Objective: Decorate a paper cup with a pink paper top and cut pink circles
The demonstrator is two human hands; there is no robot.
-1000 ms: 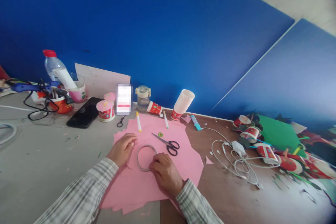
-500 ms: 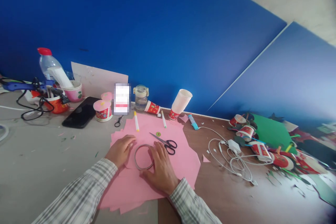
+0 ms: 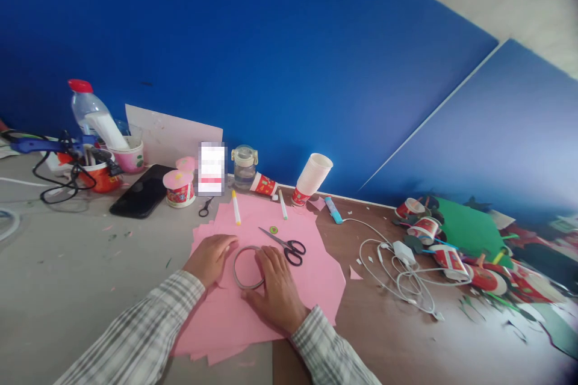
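A thin grey ring (image 3: 235, 269) lies flat on a stack of pink paper sheets (image 3: 311, 301). My right hand (image 3: 276, 292) holds the ring by its right side, the fingers over its upper right edge and the thumb by its lower edge. To the left of the ring, my left hand (image 3: 210, 258) rests on the paper, its fingers stretched out and nothing seen in them. Black-handled scissors (image 3: 291, 249) lie partly open just beyond my right hand. A small green round piece (image 3: 273, 230) is beside their blades.
Two markers, one yellow-capped (image 3: 236, 207) and one pale green (image 3: 282, 204), lie at the paper's far edge. Behind stand a glass jar (image 3: 244, 167) and a stack of paper cups (image 3: 311, 177). White cables (image 3: 406, 274) and decorated cups (image 3: 424, 230) are on the right; a phone (image 3: 142, 191) is on the left.
The whole view has shifted very slightly. Both hands and the ring stay in nearly the same place on the paper.
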